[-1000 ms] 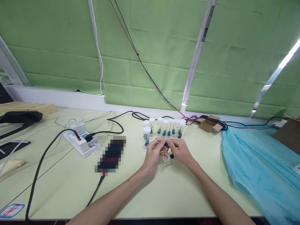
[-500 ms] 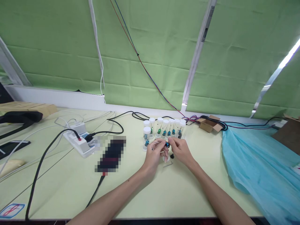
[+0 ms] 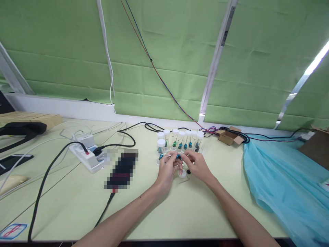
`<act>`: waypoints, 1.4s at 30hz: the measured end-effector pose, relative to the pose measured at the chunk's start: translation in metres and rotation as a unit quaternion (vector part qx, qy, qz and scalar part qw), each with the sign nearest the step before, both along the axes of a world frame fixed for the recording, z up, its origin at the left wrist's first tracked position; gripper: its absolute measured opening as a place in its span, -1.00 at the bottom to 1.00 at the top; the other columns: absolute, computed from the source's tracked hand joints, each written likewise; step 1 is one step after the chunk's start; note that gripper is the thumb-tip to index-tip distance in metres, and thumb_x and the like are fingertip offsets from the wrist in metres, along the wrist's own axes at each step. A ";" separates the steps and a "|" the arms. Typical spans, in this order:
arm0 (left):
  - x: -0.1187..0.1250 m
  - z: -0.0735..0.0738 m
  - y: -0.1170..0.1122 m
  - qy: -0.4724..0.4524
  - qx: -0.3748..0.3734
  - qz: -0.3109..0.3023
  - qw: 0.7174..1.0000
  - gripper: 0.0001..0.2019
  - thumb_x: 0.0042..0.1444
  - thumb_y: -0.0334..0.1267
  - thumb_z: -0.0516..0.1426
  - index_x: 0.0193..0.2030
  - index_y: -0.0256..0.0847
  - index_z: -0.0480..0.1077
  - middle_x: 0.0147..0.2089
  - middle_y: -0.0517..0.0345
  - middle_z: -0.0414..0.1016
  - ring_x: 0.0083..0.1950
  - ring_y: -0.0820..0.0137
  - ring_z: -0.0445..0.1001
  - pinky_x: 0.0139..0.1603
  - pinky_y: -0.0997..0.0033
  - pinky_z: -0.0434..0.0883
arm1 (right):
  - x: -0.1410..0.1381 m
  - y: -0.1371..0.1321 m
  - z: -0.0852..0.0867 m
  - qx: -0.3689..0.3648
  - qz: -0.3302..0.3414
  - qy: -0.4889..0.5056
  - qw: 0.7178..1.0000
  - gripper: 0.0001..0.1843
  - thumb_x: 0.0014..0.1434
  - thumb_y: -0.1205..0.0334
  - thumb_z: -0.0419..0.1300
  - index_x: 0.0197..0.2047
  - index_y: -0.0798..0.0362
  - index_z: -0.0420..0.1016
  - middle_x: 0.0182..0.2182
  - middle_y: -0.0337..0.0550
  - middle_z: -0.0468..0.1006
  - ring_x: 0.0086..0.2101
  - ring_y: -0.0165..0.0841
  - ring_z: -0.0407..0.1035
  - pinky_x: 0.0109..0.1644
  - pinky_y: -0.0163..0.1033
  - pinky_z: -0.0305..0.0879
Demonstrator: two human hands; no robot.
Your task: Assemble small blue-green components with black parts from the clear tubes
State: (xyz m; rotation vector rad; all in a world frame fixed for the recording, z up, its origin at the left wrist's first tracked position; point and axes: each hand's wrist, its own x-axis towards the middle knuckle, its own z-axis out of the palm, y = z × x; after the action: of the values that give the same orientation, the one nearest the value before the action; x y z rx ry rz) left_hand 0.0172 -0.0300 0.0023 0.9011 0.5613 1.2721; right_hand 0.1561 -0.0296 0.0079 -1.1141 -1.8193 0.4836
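Where the two forearms meet at center frame, see both hands closed on one small blue part (image 3: 178, 156), held just above the table (image 3: 77, 206).

Read the left hand (image 3: 168, 171) as curled almost fully closed: thumb and forefinger tips pinch the part's left side, with a thin wire poking out further left. Read the right hand (image 3: 196, 166) the same way: fingertips pinched on the part's right side, other fingers folded in (can't tell which hand takes the load, too small).

Directly below the hands, find a white cap (image 3: 183, 174) lying on the table, a tiny black piece (image 3: 189, 171) just beside it to the right, and a short metal pin (image 3: 184, 181) a bit lower in the frame.

Just above the hands, count a row of clear vials (image 3: 183, 140) with white lids, upright, blue and green bits inside. Note one more lone vial (image 3: 161, 151) standing in front of the row's left end, near the left fingertips.

Left of center, spot a white power strip (image 3: 86, 153) with black cables plugged in and a dark blurred-out device (image 3: 122, 170) beside it. Right side of the frame: blue plastic sheet (image 3: 282, 185) draped over the table edge, plus a small cardboard box (image 3: 228, 136) above it, near the vials. Across the whole upper half, just green blinds (image 3: 167, 58).
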 end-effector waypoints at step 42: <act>0.002 -0.002 0.003 0.033 0.005 -0.003 0.999 -0.67 -0.04 -0.04 0.29 -0.41 -0.29 0.35 -0.56 0.23 0.35 -0.63 0.55 0.29 -0.67 0.56 0.25 | 0.002 0.002 -0.002 0.009 -0.004 -0.016 1.000 -0.57 0.31 -0.01 -0.04 -0.54 0.03 0.15 -0.64 -0.35 0.09 -0.59 -0.46 -0.02 -0.51 -0.30 -0.08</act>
State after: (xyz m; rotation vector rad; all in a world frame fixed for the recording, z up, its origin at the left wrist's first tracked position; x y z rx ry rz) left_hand 0.0193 -0.0266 0.0005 0.9555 0.6037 1.2451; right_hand 0.1576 -0.0272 0.0061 -1.1222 -1.8426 0.4457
